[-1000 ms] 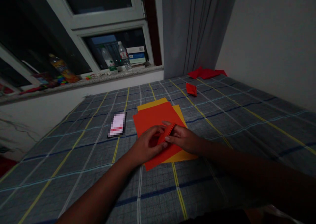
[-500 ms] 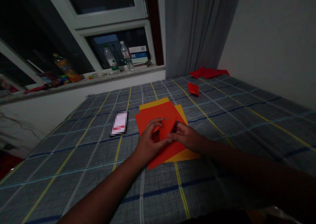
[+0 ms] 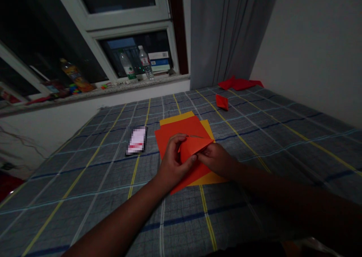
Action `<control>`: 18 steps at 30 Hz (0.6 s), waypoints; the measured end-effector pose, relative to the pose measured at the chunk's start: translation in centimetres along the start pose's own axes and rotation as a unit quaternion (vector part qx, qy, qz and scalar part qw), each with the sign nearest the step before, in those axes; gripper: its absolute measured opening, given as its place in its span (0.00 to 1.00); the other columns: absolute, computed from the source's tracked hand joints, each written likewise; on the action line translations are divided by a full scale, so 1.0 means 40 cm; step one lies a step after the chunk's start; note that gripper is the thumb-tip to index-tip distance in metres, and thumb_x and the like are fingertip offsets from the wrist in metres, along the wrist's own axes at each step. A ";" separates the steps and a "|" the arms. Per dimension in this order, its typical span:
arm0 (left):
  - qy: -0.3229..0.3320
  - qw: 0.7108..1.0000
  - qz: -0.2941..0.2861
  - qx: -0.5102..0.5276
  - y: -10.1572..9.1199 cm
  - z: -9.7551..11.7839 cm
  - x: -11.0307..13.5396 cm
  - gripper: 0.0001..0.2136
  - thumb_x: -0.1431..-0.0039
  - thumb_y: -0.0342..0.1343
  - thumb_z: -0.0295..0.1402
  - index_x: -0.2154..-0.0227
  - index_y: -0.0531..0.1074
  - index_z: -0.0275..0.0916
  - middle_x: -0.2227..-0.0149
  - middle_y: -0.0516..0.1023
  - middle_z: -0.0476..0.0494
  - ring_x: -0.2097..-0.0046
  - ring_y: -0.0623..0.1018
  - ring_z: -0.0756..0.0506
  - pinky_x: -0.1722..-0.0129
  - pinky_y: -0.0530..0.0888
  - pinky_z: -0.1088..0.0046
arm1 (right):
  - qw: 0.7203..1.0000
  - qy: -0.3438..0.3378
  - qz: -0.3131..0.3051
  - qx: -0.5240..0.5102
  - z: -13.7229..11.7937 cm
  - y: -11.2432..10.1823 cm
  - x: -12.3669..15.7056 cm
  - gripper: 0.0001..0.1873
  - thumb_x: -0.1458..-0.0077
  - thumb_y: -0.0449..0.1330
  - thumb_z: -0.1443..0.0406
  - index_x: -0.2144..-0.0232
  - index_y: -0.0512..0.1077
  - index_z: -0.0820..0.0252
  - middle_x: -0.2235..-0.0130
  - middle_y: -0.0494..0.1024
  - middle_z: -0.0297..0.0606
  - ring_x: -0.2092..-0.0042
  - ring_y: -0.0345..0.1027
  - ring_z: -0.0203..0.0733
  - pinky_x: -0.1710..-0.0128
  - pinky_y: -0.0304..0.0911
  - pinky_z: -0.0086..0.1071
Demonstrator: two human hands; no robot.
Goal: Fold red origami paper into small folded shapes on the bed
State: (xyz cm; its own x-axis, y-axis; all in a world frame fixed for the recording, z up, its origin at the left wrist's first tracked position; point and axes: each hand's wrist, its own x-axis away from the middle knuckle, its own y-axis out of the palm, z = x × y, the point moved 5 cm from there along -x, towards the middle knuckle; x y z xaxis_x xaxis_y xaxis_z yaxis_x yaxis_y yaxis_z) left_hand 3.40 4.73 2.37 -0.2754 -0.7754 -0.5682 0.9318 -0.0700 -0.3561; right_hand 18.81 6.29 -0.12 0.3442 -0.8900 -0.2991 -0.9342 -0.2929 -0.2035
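A small folded piece of orange paper (image 3: 195, 145) is held up between both my hands above a stack of flat sheets. My left hand (image 3: 172, 164) pinches its left side with thumb and fingers closed. My right hand (image 3: 215, 159) grips its lower right edge, fingers curled. Under them lies a large orange sheet (image 3: 177, 134) on top of a yellow sheet (image 3: 209, 177), both flat on the grey checked bedcover (image 3: 85, 174).
A phone-like dark card (image 3: 137, 140) lies left of the sheets. A small folded red piece (image 3: 221, 101) and crumpled red paper (image 3: 239, 84) sit further back by the grey curtain (image 3: 223, 34). Bottles (image 3: 145, 63) and books stand on the windowsill (image 3: 93, 93). A white wall runs along the right.
The folded orange piece has opened from a narrow strip into a wider flap, tilted up toward me. Both hands stayed over the stack, shifting only slightly.
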 end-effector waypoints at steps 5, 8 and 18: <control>-0.001 0.994 -0.042 -0.104 0.013 0.022 -0.003 0.24 0.39 0.56 0.32 0.42 0.58 0.43 0.41 0.64 0.36 0.39 0.67 0.39 0.39 0.68 0.56 | 0.989 -0.035 0.072 0.121 -0.036 -0.021 0.013 0.18 0.42 0.55 0.67 0.50 0.73 0.56 0.58 0.81 0.40 0.58 0.76 0.45 0.55 0.71 0.40; -0.004 0.984 -0.050 -0.170 0.029 0.041 -0.004 0.26 0.42 0.53 0.26 0.41 0.56 0.41 0.43 0.65 0.36 0.43 0.69 0.40 0.42 0.69 0.55 | 0.972 -0.094 0.082 0.197 -0.066 -0.015 0.020 0.26 0.43 0.54 0.70 0.42 0.68 0.56 0.49 0.79 0.42 0.51 0.75 0.46 0.49 0.68 0.41; 0.023 0.985 -0.053 -0.160 0.012 0.040 -0.002 0.23 0.38 0.44 0.25 0.40 0.63 0.41 0.41 0.69 0.38 0.39 0.68 0.40 0.37 0.64 0.54 | 0.989 -0.091 0.066 0.099 -0.035 -0.042 0.012 0.32 0.53 0.55 0.74 0.45 0.70 0.51 0.51 0.80 0.37 0.51 0.75 0.46 0.49 0.69 0.41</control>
State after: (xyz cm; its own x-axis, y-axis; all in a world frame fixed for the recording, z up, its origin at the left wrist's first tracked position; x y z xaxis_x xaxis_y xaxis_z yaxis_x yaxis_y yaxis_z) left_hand 4.24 3.76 3.43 -0.3838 -0.7450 -0.5455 0.7767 0.0591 -0.6271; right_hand 20.42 5.89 1.38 0.2483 -0.8327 -0.4950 -0.9418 -0.0881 -0.3244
